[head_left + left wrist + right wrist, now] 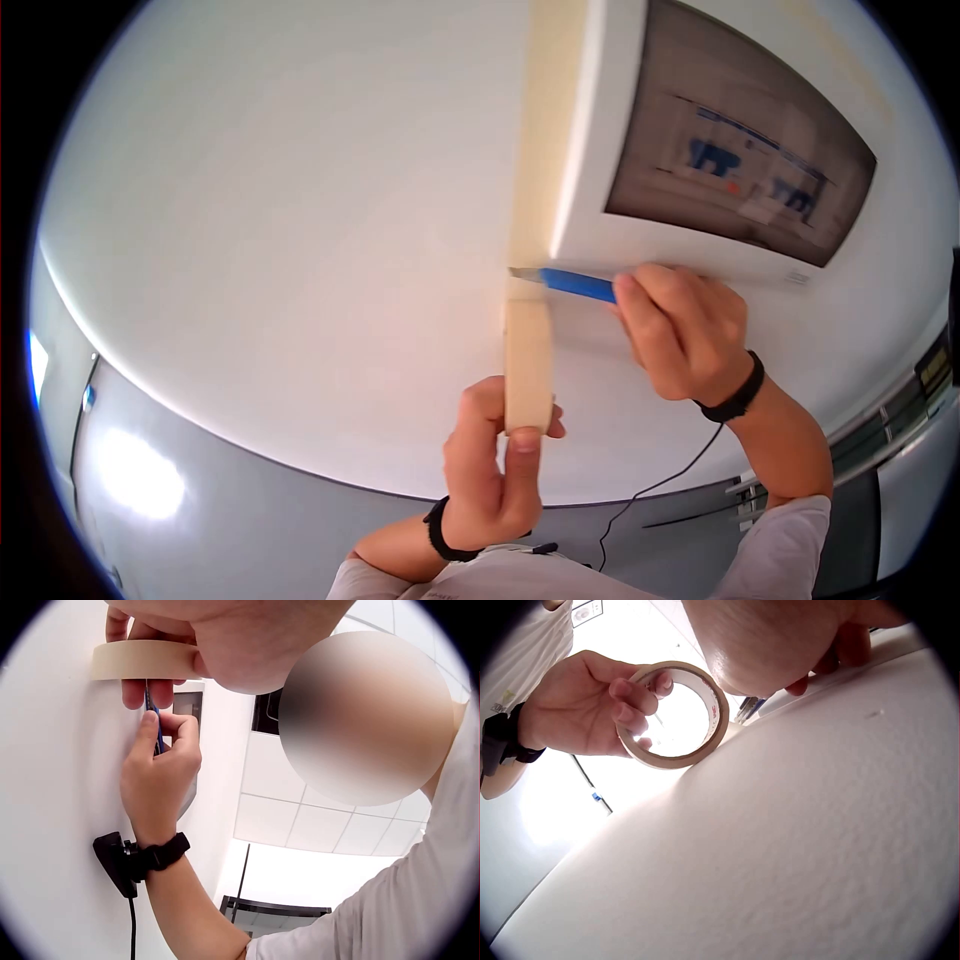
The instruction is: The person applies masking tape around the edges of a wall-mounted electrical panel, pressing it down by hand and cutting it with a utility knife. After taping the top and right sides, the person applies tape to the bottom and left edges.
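A roll of cream masking tape (528, 365) is held edge-on against the white wall by my left hand (492, 482). In the right wrist view, fingers of that hand reach into the ring of the tape roll (718, 739). A strip of tape (545, 130) runs up the wall from the roll, beside a white-framed panel. My right hand (690, 335) grips a blue utility knife (580, 285), its blade lying across the strip just above the roll. The left wrist view shows the right hand (161, 769) behind the roll, with the knife pinched between thumb and fingers.
The white-framed panel (580, 190) with a dark glossy screen (740, 150) stands right of the strip. Another faint tape strip (840, 50) shows at upper right. A thin black cable (665, 487) hangs from the right wristband. Grey floor (240, 530) lies below the wall.
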Tool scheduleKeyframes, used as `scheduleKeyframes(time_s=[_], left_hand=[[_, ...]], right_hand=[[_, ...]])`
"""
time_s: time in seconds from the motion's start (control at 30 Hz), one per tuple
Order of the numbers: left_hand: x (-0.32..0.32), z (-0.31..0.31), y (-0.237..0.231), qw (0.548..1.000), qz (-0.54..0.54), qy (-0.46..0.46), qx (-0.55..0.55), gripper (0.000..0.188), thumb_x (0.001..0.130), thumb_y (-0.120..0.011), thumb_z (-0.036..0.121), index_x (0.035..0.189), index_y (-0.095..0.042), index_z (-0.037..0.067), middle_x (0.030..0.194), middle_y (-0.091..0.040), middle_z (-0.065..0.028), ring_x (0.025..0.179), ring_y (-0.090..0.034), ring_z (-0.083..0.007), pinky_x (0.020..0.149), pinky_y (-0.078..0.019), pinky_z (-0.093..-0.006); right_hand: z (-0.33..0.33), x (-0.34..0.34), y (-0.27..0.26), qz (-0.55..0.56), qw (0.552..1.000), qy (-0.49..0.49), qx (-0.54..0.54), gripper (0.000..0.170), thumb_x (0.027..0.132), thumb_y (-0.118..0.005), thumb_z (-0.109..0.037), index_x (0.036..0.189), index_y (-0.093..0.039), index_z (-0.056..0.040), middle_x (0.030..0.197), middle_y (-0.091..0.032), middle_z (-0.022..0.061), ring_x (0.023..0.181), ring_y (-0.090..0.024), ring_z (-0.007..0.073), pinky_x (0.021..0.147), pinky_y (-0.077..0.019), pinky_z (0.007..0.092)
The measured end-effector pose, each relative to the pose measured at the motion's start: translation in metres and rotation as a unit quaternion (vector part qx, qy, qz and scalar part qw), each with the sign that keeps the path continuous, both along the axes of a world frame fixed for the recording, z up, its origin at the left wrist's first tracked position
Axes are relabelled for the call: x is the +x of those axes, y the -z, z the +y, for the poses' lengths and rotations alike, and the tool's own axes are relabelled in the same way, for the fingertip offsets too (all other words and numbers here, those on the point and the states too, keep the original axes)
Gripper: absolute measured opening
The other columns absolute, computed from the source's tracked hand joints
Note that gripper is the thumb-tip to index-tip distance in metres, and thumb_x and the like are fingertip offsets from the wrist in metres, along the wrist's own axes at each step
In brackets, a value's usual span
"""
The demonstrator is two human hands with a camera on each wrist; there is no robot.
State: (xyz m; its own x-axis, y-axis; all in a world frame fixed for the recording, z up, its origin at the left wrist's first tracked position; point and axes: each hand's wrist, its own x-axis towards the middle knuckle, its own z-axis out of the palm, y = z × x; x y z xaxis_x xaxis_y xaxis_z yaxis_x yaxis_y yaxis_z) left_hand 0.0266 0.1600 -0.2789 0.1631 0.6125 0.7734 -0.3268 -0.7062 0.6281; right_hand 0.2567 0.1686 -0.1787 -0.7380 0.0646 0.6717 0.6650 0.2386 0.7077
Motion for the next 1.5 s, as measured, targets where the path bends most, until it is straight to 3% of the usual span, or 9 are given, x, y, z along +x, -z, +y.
scheduleKeyframes(time_s=[0.17, 0.5, 0.77, 1.03, 1.1, 1.33, 1.4, 1.5], left_hand=[[-0.004, 0.007, 0.01, 1.0, 0.01, 0.002, 0.017, 0.024, 0.117, -0.045, 0.016, 0.122, -0.053, -0.006, 0.103, -0.07, -0.017, 0.085, -0.066, -0.0166, 0.08, -0.054, -0.0337], [-0.002, 0.012, 0.012, 0.998, 0.045, -0.013, 0.031, 0.031, 0.117, -0.047, 0.02, 0.129, -0.055, -0.007, 0.102, -0.072, -0.0159, 0.083, -0.067, -0.0169, 0.078, -0.0554, -0.0326], [-0.013, 0.015, 0.01, 0.998, 0.045, -0.008, 0.042, 0.031, 0.117, -0.047, 0.019, 0.128, -0.055, -0.009, 0.105, -0.07, -0.0177, 0.083, -0.067, -0.0174, 0.077, -0.0553, -0.0321], [-0.003, 0.01, 0.008, 0.998, 0.047, 0.003, 0.037, 0.029, 0.117, -0.047, 0.017, 0.127, -0.055, -0.009, 0.108, -0.07, -0.0183, 0.084, -0.067, -0.0174, 0.078, -0.0546, -0.032], [0.002, 0.003, 0.008, 0.999, 0.011, 0.003, -0.042, 0.017, 0.106, -0.055, 0.0, 0.119, -0.064, -0.004, 0.094, -0.075, -0.0098, 0.109, -0.062, -0.03, 0.109, -0.0477, -0.0434], [0.008, 0.005, 0.01, 0.999, 0.003, 0.008, -0.04, 0.015, 0.108, -0.053, 0.002, 0.118, -0.064, -0.003, 0.095, -0.075, -0.0106, 0.112, -0.062, -0.0294, 0.105, -0.0498, -0.0422], [0.007, 0.011, 0.016, 0.998, 0.043, -0.012, 0.034, 0.028, 0.116, -0.046, 0.016, 0.125, -0.055, -0.008, 0.106, -0.071, -0.0172, 0.085, -0.068, -0.0171, 0.081, -0.0558, -0.0333], [0.01, 0.011, 0.015, 0.998, 0.044, -0.02, 0.041, 0.028, 0.117, -0.047, 0.017, 0.125, -0.056, -0.008, 0.105, -0.071, -0.0164, 0.086, -0.069, -0.0175, 0.082, -0.0561, -0.0334]], right_hand=[[-0.004, -0.007, -0.003, -0.007, 0.999, 0.022, -0.027, 0.025, 0.09, -0.08, -0.005, 0.112, -0.07, 0.004, 0.096, -0.068, 0.0117, 0.066, -0.065, 0.018, 0.051, -0.0475, 0.0277], [0.001, -0.001, -0.003, -0.015, 0.999, 0.025, -0.023, 0.026, 0.094, -0.079, -0.006, 0.116, -0.069, 0.0062, 0.095, -0.069, 0.013, 0.067, -0.065, 0.0196, 0.051, -0.0479, 0.0278], [0.0, -0.014, -0.008, -0.018, 0.999, 0.024, -0.026, 0.029, 0.092, -0.079, -0.003, 0.117, -0.069, 0.0073, 0.093, -0.069, 0.0133, 0.065, -0.063, 0.0188, 0.049, -0.0458, 0.0271], [-0.001, -0.009, -0.009, -0.007, 0.999, 0.032, -0.008, 0.02, 0.087, -0.077, 0.001, 0.106, -0.073, 0.004, 0.091, -0.067, 0.0109, 0.062, -0.059, 0.0165, 0.048, -0.0446, 0.0261], [-0.001, -0.006, -0.006, -0.012, 0.999, 0.041, 0.003, 0.017, 0.085, -0.075, 0.004, 0.101, -0.073, 0.0026, 0.091, -0.067, 0.0105, 0.061, -0.057, 0.0157, 0.048, -0.0429, 0.0253], [-0.005, -0.005, -0.007, -0.007, 0.999, 0.043, 0.0, 0.011, 0.086, -0.075, 0.003, 0.096, -0.073, 0.0007, 0.09, -0.067, 0.0095, 0.059, -0.055, 0.0151, 0.048, -0.0419, 0.0252], [-0.006, -0.004, -0.006, 0.001, 0.999, 0.046, -0.004, 0.009, 0.086, -0.075, 0.003, 0.093, -0.072, -0.0005, 0.09, -0.068, 0.0092, 0.059, -0.054, 0.0151, 0.048, -0.0411, 0.0251], [-0.006, -0.003, -0.005, 0.007, 0.999, 0.045, -0.005, 0.008, 0.085, -0.076, 0.003, 0.091, -0.072, -0.0013, 0.09, -0.068, 0.0091, 0.058, -0.054, 0.0151, 0.047, -0.0403, 0.0252]])
